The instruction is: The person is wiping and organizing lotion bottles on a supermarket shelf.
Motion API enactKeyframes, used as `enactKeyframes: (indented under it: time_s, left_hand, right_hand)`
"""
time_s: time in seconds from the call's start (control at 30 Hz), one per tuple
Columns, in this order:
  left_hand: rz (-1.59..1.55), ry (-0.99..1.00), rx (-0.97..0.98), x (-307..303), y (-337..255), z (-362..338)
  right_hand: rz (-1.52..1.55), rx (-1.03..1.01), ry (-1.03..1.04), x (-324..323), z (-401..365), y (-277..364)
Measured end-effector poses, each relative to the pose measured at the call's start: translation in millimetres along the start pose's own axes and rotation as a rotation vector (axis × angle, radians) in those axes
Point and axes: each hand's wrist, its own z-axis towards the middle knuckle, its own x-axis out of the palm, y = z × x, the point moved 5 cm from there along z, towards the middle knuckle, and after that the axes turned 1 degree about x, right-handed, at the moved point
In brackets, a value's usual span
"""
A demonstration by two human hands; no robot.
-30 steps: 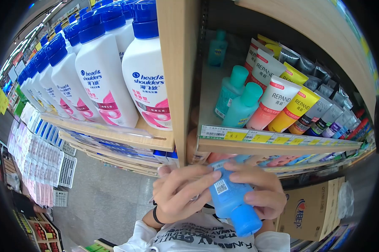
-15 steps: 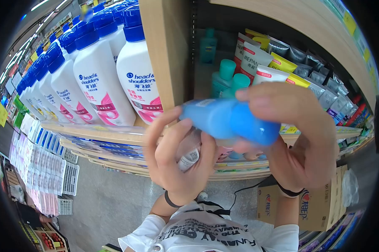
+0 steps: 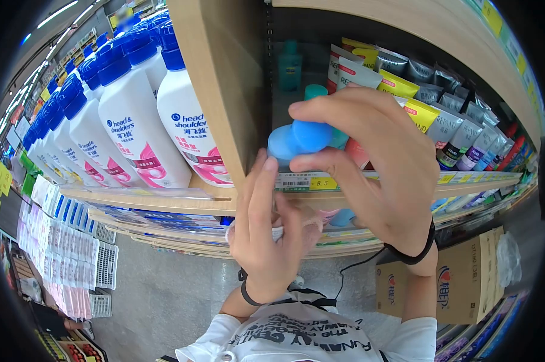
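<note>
My right hand grips a blue bottle by its rounded blue cap, thumb below and index finger above. The bottle is seen from its cap end, at the left end of a shelf bay. My left hand reaches up beside it, index and middle fingertips right at the bottle's lower left side. Folded under the other fingers of that hand is a crumpled, pale pinkish cloth, mostly hidden. Teal-capped bottles stand just behind my right hand.
White pump bottles with blue tops fill the bay left of a wooden divider. Tubes stand in rows at right. A price label lines the shelf edge. Cardboard boxes sit on the floor, lower right.
The blue bottle has moved back and left onto the bay, turning from sideways to cap-end toward me. My left hand's fingers have straightened upward, and the white QR label no longer shows.
</note>
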Motion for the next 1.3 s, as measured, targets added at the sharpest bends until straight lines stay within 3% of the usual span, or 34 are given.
enactKeyframes:
  time_s: [0.27, 0.43, 0.83, 1.1, 1.17, 1.3]
  left_hand:
    - [0.058, -0.015, 0.06, 5, 0, -2]
    - [0.09, 0.088, -0.065, 14, 4, -10]
    - [0.131, 0.173, -0.14, 20, 6, -14]
    - [0.113, 0.103, -0.124, 20, 3, -13]
    - [0.116, 0.087, -0.106, 19, 1, -12]
    - [0.102, 0.135, -0.142, 17, -2, -10]
  right_hand:
    - [-0.068, 0.042, 0.037, 7, 4, -7]
    - [-0.129, 0.002, 0.063, 18, 2, -17]
    - [-0.314, -0.082, 0.141, 29, -1, -18]
    - [-0.458, -0.109, 0.006, -1, 7, -16]
    - [-0.462, -0.032, -0.016, -14, 9, -20]
    - [-0.666, -0.116, 0.089, -16, 5, -15]
